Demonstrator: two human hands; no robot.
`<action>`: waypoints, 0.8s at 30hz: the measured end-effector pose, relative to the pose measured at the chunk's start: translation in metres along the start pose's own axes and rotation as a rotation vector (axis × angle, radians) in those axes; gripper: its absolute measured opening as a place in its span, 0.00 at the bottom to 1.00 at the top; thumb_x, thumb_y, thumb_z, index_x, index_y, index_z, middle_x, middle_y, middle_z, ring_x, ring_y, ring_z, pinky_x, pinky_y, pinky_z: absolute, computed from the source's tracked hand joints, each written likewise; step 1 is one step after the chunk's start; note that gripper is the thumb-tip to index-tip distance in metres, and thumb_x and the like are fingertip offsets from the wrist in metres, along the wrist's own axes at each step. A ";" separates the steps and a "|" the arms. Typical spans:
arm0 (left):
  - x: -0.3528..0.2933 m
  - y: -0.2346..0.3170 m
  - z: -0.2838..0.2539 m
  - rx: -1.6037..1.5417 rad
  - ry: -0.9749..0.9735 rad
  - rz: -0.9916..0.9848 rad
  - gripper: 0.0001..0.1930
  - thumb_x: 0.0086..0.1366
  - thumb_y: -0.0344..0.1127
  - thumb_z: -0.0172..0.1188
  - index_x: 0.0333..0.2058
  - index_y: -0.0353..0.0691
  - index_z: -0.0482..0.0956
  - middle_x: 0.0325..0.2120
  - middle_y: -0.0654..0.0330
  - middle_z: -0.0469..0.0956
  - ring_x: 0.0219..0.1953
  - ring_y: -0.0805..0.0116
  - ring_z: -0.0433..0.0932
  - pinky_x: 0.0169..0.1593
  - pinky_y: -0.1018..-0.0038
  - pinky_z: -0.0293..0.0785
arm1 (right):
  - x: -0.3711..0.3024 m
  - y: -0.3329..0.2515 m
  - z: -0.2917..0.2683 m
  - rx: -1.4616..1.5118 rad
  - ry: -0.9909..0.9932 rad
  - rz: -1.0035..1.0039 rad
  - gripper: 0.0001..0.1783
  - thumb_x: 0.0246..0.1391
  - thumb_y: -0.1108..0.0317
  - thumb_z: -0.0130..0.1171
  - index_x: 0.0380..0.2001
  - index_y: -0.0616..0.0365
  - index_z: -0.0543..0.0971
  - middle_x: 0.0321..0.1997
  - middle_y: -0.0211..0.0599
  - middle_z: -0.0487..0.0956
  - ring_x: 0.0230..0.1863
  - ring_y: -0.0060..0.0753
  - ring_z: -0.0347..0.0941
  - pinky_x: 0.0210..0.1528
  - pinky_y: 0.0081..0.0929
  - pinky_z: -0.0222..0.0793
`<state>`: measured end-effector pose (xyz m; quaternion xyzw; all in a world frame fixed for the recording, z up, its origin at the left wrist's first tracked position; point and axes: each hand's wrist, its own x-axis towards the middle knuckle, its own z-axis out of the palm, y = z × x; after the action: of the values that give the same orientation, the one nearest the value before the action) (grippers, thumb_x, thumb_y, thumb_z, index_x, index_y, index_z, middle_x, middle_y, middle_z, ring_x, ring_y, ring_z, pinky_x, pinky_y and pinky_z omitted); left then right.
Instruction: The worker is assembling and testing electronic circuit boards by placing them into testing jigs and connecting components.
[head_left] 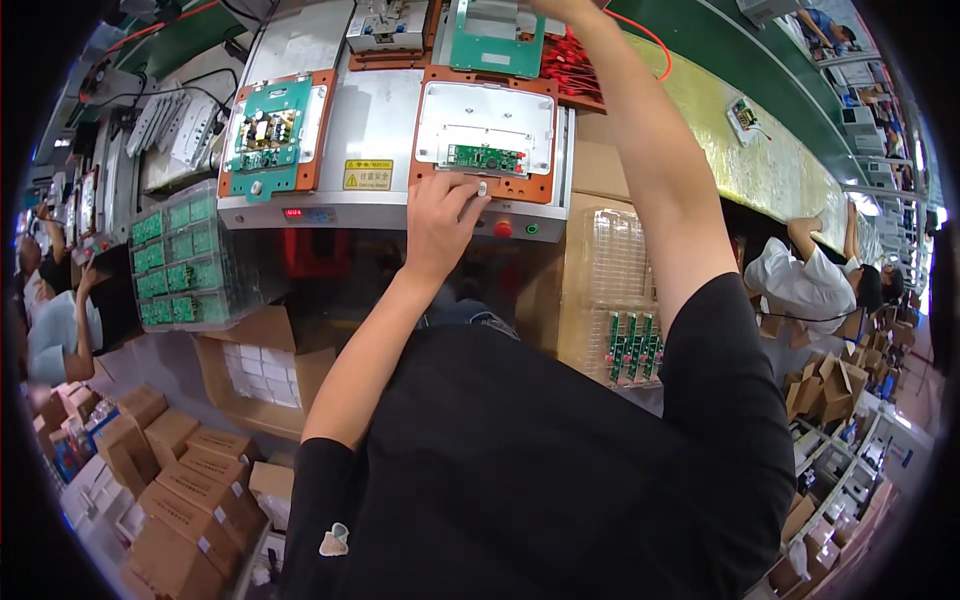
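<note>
My left hand (440, 222) is at the front edge of an orange-framed fixture (541, 190), its fingers curled. Its thumb and forefinger close around a small pale knob (483, 188) there. In this fixture lies a white plastic housing (485, 110), with a green circuit board (486, 157) along its near side. My right arm reaches far forward past the fixture. The right hand (563, 6) is cut by the upper edge, so its fingers do not show clearly; it is near a raised green plate (497, 55) and a heap of red wires (570, 70).
A second fixture (268, 135) with a teal plate and a board stands left on the metal bench machine (370, 125). A red button (502, 229) sits on its front. Clear trays of boards (180, 260) stand at left, another tray (632, 290) at right. Other people work on both sides.
</note>
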<state>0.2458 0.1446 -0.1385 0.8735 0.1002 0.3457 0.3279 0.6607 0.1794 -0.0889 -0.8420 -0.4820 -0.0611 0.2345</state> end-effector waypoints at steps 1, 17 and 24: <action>-0.006 -0.001 -0.004 0.017 0.017 -0.032 0.10 0.53 0.31 0.71 0.35 0.38 0.83 0.33 0.60 0.77 0.38 0.59 0.75 0.41 0.66 0.67 | -0.003 -0.031 -0.028 0.109 -0.086 0.035 0.24 0.53 0.61 0.62 0.52 0.61 0.76 0.50 0.56 0.79 0.51 0.55 0.77 0.52 0.43 0.73; 0.003 0.001 -0.029 0.053 -0.105 -0.104 0.10 0.56 0.29 0.67 0.37 0.35 0.80 0.36 0.53 0.77 0.41 0.53 0.75 0.46 0.61 0.70 | -0.319 -0.159 -0.012 0.120 0.012 -0.329 0.21 0.49 0.74 0.63 0.49 0.54 0.81 0.54 0.32 0.80 0.58 0.35 0.74 0.66 0.45 0.61; 0.021 -0.023 0.009 -0.098 -0.205 0.071 0.06 0.59 0.27 0.57 0.35 0.35 0.78 0.34 0.52 0.75 0.42 0.53 0.76 0.48 0.62 0.71 | -0.316 -0.138 -0.015 0.140 -0.053 -0.185 0.27 0.44 0.83 0.53 0.51 0.56 0.80 0.58 0.38 0.79 0.63 0.41 0.70 0.73 0.53 0.50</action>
<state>0.2689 0.1661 -0.1464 0.8901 0.0180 0.2704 0.3664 0.3798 -0.0165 -0.1333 -0.7769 -0.5667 -0.0263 0.2731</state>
